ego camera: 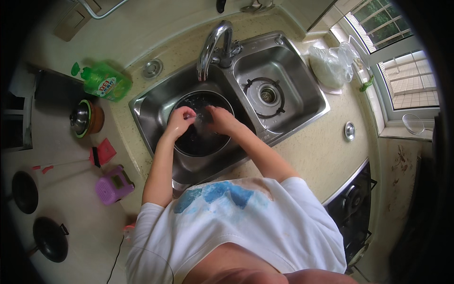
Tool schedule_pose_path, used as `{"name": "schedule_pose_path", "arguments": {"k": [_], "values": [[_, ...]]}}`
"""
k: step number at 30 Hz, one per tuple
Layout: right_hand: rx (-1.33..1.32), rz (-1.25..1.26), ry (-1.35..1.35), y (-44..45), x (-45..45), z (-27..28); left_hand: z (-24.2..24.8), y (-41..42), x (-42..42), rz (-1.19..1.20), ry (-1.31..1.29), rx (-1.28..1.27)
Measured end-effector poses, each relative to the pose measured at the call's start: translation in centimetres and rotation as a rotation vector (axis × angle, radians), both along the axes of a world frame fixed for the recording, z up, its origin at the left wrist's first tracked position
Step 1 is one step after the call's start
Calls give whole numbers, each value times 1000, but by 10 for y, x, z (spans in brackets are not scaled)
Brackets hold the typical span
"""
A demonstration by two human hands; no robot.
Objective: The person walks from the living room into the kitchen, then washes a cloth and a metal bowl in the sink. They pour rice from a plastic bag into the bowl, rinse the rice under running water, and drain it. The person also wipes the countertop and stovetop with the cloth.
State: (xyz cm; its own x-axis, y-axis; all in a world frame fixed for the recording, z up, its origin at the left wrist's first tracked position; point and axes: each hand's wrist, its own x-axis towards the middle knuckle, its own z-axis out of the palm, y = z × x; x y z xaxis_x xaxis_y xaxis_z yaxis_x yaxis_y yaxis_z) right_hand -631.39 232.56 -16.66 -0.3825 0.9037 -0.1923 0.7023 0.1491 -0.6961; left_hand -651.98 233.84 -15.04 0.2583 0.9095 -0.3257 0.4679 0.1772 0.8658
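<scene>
A round dark pot [202, 147] with a pale rim sits in the left basin [188, 169] of a stainless steel double sink. Over its left side is my left hand [180, 122], wet, with the fingers curled inward; whether they pinch something small is unclear. Opposite it, my right hand [222, 120] reaches in over the pot's right side, its fingers blurred and partly lost against the dark interior. A pale blur, perhaps moving water, lies between the hands. Above the pot's back edge hangs the spout of the chrome faucet [205, 60].
The right basin [301, 96] holds a round pan-support ring [262, 113] around its drain. A green detergent bottle [110, 83] and sink strainer [152, 68] are left; a filled plastic bag [330, 67] and metal strainer [349, 131] are right. A gas stove [349, 209] is nearer me.
</scene>
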Motion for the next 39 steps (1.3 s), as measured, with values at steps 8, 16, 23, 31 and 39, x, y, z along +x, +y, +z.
{"name": "schedule_pose_path", "arguments": {"k": [8, 16, 23, 31, 39], "values": [[247, -47, 563, -23, -30, 46, 189, -59, 17, 64, -560, 257], [307, -265, 787, -13, -27, 125, 105, -78, -10, 743, -926, -8], [235, -79, 634, -54, -43, 119, 54, -82, 16, 277, -1392, -398], [-1194, 0, 1090, -55, 15, 81, 82, -58, 26, 864, -712, 333], [-1355, -237, 1445, -50, -17, 81, 88, -72, 44, 239, -461, 249]]}}
